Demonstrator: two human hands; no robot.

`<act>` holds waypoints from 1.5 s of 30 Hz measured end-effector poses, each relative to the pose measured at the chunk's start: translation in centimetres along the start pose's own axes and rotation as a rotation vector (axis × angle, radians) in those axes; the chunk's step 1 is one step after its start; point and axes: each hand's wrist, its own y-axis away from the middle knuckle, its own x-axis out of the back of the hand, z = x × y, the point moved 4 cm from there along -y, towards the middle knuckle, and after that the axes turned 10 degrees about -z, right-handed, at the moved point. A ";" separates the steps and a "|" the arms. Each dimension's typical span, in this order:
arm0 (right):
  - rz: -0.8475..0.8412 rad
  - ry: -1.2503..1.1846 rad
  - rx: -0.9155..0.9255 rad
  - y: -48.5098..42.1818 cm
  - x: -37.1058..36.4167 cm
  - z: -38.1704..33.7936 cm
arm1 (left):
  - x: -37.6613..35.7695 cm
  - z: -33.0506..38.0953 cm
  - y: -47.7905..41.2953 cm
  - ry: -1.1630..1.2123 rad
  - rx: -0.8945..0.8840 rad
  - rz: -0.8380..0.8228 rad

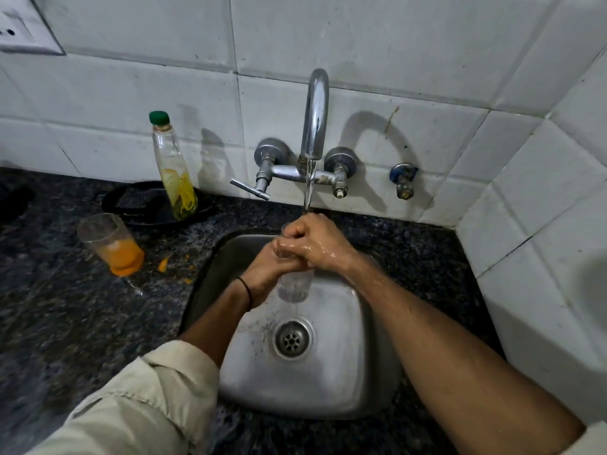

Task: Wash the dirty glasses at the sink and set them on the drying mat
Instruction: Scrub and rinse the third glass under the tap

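Observation:
A clear glass (294,287) is held upright over the steel sink (328,382), its lower half showing below my hands. My left hand (267,274) grips it from the left side. My right hand (315,244), wet, wraps around its upper part from the right, covering the rim. Water runs from the tap (316,116) onto my right hand. A second glass (111,243) with orange residue at its bottom stands on the dark counter, left of the sink.
A bottle with a green cap (174,169) and yellow liquid stands in a black pan (147,205) behind the dirty glass. Orange spills (163,265) dot the granite counter (65,323). White tiled walls close in behind and on the right.

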 end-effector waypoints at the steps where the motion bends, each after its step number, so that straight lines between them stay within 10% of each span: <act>1: -0.009 -0.050 0.021 0.1 0.0 0.1 | 0.1 0.2 0.1 -0.016 0.014 -0.026; 6: 0.151 -0.327 -0.343 -0.6 -3.4 0.8 | 0.3 -0.8 -1.0 -0.699 0.129 0.363; 9: 0.124 -0.129 -0.403 0.9 -7.1 0.1 | 1.0 -1.4 -0.7 -0.611 0.000 0.452; 15: -0.342 0.995 0.295 3.6 -2.4 1.6 | 2.2 0.0 0.5 -0.668 -0.044 0.142; 18: -0.474 1.175 0.476 2.7 -0.9 2.6 | 1.3 -0.9 0.3 -0.611 -0.020 0.001; 23: -0.249 0.646 0.091 1.4 -4.7 2.0 | 0.8 -0.9 0.5 -0.609 -0.069 0.171; 29: 0.290 -0.940 -0.527 2.6 -10.7 0.1 | 0.2 -2.0 1.9 -0.727 -0.088 0.411; 34: 0.147 -1.670 -0.703 2.1 -6.9 0.9 | -1.0 -3.8 2.7 -0.989 -0.175 0.434; 39: 0.027 -1.559 -0.664 1.5 -6.1 0.5 | -0.6 -3.5 2.1 -0.982 -0.124 0.413; 45: -0.181 -0.357 -0.085 1.8 -6.4 1.3 | 3.5 -2.5 0.7 -0.853 -0.039 0.244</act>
